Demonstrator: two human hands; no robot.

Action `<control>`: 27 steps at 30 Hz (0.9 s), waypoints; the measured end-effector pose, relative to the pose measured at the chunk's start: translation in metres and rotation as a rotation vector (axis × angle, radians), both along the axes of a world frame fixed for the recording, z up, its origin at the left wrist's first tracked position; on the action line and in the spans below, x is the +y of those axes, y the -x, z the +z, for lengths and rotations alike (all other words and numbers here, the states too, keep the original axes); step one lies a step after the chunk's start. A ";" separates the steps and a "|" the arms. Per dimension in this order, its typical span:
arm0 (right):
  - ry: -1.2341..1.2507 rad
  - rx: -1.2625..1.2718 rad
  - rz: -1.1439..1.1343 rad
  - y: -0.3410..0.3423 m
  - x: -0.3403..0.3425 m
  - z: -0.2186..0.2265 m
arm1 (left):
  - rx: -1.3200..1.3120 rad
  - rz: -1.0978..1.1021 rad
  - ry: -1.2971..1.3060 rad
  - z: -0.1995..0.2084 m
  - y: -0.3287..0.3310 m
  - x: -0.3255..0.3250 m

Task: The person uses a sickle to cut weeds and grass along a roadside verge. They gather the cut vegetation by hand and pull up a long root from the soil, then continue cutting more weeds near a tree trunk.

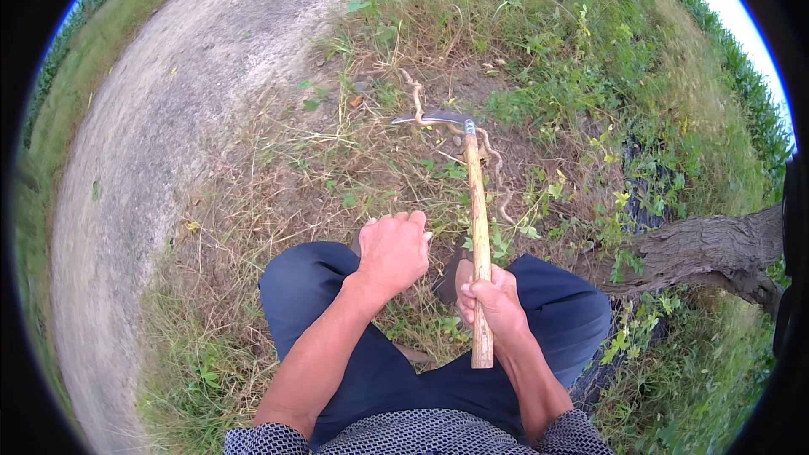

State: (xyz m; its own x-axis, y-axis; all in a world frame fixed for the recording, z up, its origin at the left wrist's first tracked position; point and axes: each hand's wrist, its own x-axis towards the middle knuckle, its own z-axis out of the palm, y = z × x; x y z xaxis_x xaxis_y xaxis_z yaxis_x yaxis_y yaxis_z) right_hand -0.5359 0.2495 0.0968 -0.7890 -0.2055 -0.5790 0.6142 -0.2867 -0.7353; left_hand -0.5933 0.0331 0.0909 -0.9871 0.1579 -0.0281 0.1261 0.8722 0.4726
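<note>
Just right of centre, over grassy ground [278,194], was the sickle [477,202], handle toward the near side, blade [442,118] at the far end pointing left, crossing a twisted stem [495,156]; contact unclear. Right hand [493,299]: fingers wrapped closed around the handle, butt protruding. Left hand [393,246], apart, fingers curled; could not tell if holding anything. Sickle judged light, stiff, not slippery; best gripped near the butt, well away from the edge. Tree trunk [712,251] stood right.
</note>
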 end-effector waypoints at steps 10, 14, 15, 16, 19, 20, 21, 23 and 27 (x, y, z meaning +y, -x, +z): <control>-0.193 -0.017 0.078 -0.038 0.004 0.015 | -0.245 0.225 -0.407 -0.113 0.039 0.058; -0.201 -0.034 0.143 -0.039 0.005 0.010 | -0.602 0.357 -1.029 -0.167 0.052 0.096; -0.188 -0.039 0.149 -0.037 0.007 0.016 | -0.592 0.310 -1.153 -0.174 0.052 0.108; -0.204 -0.041 0.144 -0.036 0.007 0.014 | -0.680 0.319 -1.127 -0.180 0.050 0.117; -0.202 -0.041 0.160 -0.034 0.002 0.008 | -0.633 0.345 -1.081 -0.216 0.062 0.132; -0.199 -0.041 0.187 -0.032 -0.001 0.007 | -0.663 0.390 -1.097 -0.228 0.064 0.129; -0.216 -0.043 0.190 -0.030 0.003 0.005 | -0.708 0.410 -1.125 -0.226 0.067 0.138; -0.236 -0.053 0.195 -0.029 0.008 0.003 | -0.812 0.416 -1.205 -0.223 0.062 0.146; -0.248 -0.058 0.205 -0.025 0.006 0.005 | -0.859 0.503 -1.329 -0.213 0.062 0.138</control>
State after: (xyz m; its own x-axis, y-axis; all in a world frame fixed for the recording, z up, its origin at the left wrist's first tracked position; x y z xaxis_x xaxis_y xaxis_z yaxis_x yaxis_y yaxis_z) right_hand -0.5112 0.2554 0.1019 -0.7102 -0.2033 -0.6741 0.6834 0.0309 -0.7294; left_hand -0.6550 0.1709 -0.1218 -0.7123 0.2069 -0.6706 -0.6987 -0.2997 0.6497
